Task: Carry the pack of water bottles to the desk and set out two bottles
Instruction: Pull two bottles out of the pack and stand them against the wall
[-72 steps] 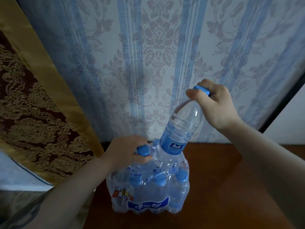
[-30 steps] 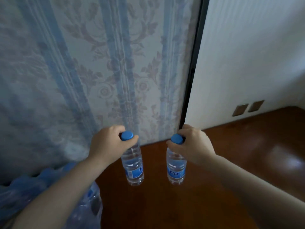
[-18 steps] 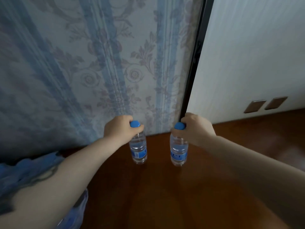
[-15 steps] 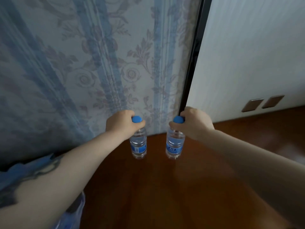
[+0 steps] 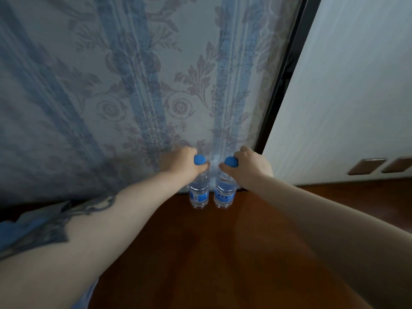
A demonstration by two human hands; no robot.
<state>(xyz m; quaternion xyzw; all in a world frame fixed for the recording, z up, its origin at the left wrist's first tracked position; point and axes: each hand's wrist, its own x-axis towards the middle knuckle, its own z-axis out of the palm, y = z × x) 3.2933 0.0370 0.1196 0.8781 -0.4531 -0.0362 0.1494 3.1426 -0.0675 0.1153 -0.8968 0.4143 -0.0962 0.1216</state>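
left hand (image 5: 180, 162): fingers wrapped round neck of left bottle (image 5: 199, 192), just under blue cap (image 5: 199, 159)
right hand (image 5: 250, 167): fingers clamped on neck of right bottle (image 5: 223, 194), cap (image 5: 231, 161) showing by the thumb
bottles: both upright, bases on desk (image 5: 223, 253), side by side, nearly touching, close to the wallpaper (image 5: 133, 85)
labels: blue, facing camera
pack (image 5: 26, 228): only a blurred blue bit at far left edge, behind left forearm, well apart from bottles
right side: white panel (image 5: 345, 85) with dark frame, two brown plates (image 5: 366, 166) low on it
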